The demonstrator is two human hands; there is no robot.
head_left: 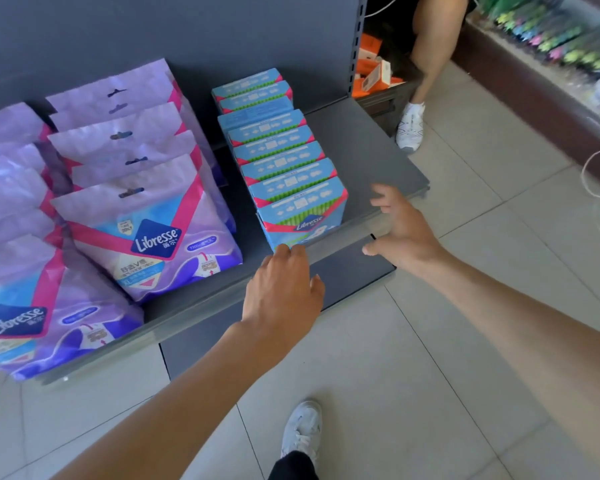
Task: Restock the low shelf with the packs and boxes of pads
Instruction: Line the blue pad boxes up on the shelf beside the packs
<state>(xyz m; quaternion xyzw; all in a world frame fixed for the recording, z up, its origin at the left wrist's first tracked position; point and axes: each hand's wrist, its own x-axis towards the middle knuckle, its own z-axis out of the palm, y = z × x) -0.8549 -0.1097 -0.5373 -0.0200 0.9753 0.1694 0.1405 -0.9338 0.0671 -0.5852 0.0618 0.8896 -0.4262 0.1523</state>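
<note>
From my seat I read both hands as empty: the left hand [284,289] lies with its fingers [283,252] fairly straight, tips touching the lower front face of the front box [302,216]. The right hand [400,226] is spread wide, gripping nothing, over bare shelf just beside that box's right side. The blue boxes [278,150] stand in one file, face to face, running front to back on the low shelf [368,150]. The purple packs [146,216] stand in rows to their left, apart from the boxes.

I judge the boxes light: thin card, stiff at the edges, easy to dent on the broad faces, and glossy enough to slip (a file like this may topple in a chain if the front one is nudged). I would take one by its two narrow sides, thumb opposite fingers, low down. The packs look soft and puffy, in film that slides; I would pinch the flat top seam near the hang hole, or cradle the base
</note>
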